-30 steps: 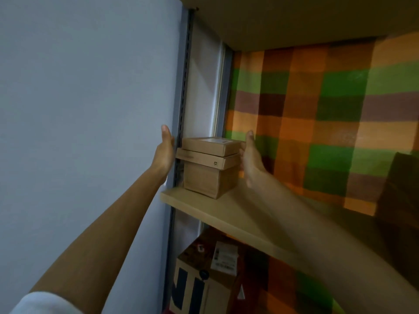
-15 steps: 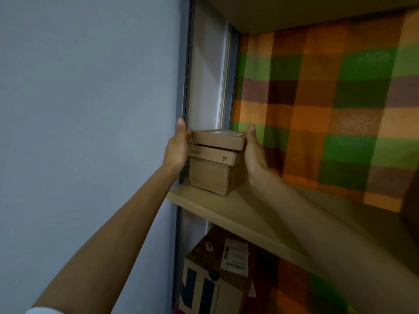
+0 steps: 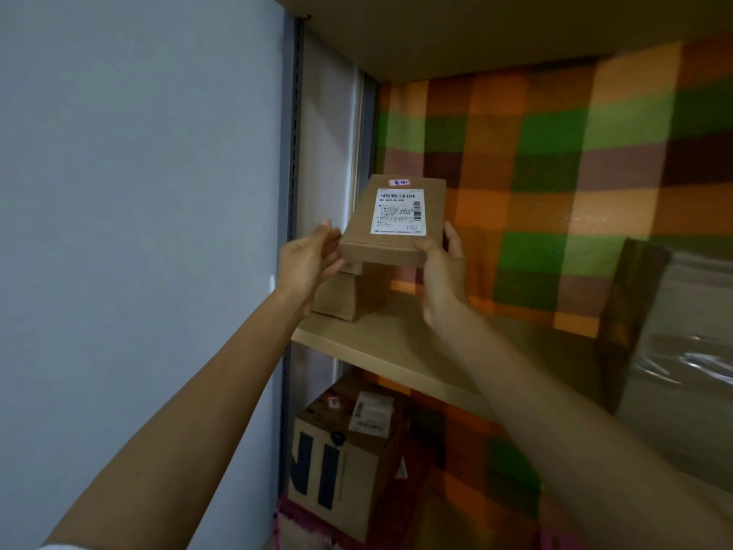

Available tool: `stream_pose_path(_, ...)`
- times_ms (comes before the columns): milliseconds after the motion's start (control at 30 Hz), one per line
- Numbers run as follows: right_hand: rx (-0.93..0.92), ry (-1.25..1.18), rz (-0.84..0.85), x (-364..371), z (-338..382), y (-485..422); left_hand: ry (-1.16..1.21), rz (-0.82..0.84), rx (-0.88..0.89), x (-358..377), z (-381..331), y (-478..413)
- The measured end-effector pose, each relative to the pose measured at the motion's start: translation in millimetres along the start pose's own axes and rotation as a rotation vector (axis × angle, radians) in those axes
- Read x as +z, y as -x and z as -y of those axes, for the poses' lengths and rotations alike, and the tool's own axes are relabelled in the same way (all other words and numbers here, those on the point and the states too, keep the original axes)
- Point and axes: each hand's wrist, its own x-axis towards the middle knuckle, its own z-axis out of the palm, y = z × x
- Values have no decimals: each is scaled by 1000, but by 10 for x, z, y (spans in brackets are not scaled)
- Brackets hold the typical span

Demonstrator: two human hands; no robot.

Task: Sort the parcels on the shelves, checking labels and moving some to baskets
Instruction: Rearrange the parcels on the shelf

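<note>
While the right hand (image 3: 440, 271) grips the flat parcel (image 3: 392, 242) at its near right corner, thumb over the near edge and fingers (image 3: 452, 238) curled round the side, the parcel hangs in the air above the left end of the shelf board (image 3: 396, 351). It is tilted so that its white label (image 3: 398, 211) faces the camera. The left hand (image 3: 309, 260) is at the parcel's left edge, palm turned towards it, fingers (image 3: 329, 236) loosely spread and barely bent; I cannot tell whether they press the cardboard.

On the left end of the shelf board, directly under the parcel, stands a brown box (image 3: 349, 299) with the edge of a thinner box (image 3: 351, 267) showing on top of it. At the right end of the shelf board leans a plastic-wrapped package (image 3: 694, 351). Behind the shelf board hangs a checked cloth (image 3: 555, 172). Below it sits a carton (image 3: 337, 462) with dark blue letters.
</note>
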Motion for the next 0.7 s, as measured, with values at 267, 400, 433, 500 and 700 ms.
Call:
stream_pose_path(267, 54, -118, 4, -966, 323, 1191, -105, 139, -202, 292, -114, 1038)
stream_pose_path(400, 128, -168, 88, -1377, 333, 1954, -9, 274, -302, 244, 44, 1707)
stream_pose_path(433, 141, -173, 102, -1405, 280, 2002, 52, 289, -338, 241, 70, 1764)
stream_pose_path(500, 193, -167, 120, -1625, 199, 2376, 147, 317, -406, 225, 130, 2167)
stream_pose_path(700, 304, -63, 113, -2195, 82, 3209, 151, 245, -566, 42, 469, 3097)
